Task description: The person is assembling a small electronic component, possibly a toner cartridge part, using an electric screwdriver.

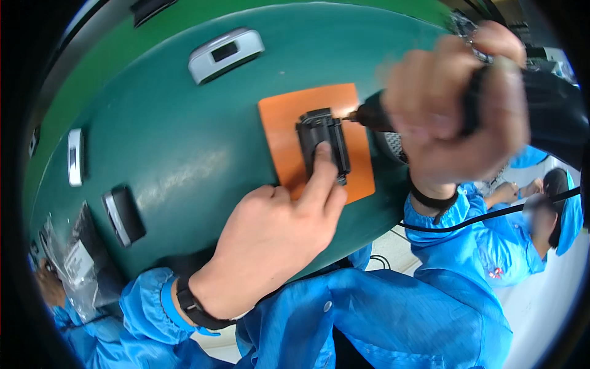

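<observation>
Black part [322, 142] under left hand [270, 240] forefinger; blurred right hand [455, 111] fisted around screwdriver [393, 118], tip hidden.

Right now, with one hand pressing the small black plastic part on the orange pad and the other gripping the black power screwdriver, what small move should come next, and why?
Probably ease the black power screwdriver straight in along its bit. Its tip already meets the upper right corner of the small black plastic part, the left hand pins that part on the orange pad with a fingertip, and the right hand grips the tool.
</observation>
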A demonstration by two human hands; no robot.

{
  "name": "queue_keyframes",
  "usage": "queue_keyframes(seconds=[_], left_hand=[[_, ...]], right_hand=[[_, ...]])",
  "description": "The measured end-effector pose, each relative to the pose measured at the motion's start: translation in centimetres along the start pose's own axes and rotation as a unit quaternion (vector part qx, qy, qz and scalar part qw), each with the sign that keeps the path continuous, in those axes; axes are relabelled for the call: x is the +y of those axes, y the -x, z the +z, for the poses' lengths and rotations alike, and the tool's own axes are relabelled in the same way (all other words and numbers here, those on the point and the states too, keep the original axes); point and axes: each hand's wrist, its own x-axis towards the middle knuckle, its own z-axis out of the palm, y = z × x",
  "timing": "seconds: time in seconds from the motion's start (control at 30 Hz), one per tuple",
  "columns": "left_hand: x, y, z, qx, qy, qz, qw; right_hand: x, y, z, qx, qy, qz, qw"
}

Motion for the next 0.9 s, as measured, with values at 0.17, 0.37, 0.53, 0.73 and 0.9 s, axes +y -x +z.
queue_keyframes(seconds=[0.17,0.37,0.53,0.73,0.9], left_hand=[[-0.2,-0.6,-1.2,-0.053,0.064,-0.022,0.996],[-0.3,-1.5,-1.7,-0.051,0.094,-0.030,0.994],[-0.3,-1.7,-1.6,-0.041,0.093,-0.027,0.994],[-0.4,-1.7,-1.4,-0.042,0.101,-0.027,0.994],[-0.3,-1.6,-1.7,-0.051,0.095,-0.026,0.994]], right_hand=[[-5.7,0.2,-6.3,0.018,0.090,-0.027,0.995],[-1.8,1.5,-7.0,0.006,0.050,-0.021,0.999],[-1.9,1.3,-5.2,0.123,0.046,-0.028,0.991],[-1.5,1.3,-3.8,0.205,0.032,-0.026,0.978],[-0.8,2.6,-7.2,0.041,0.084,-0.009,0.996]])
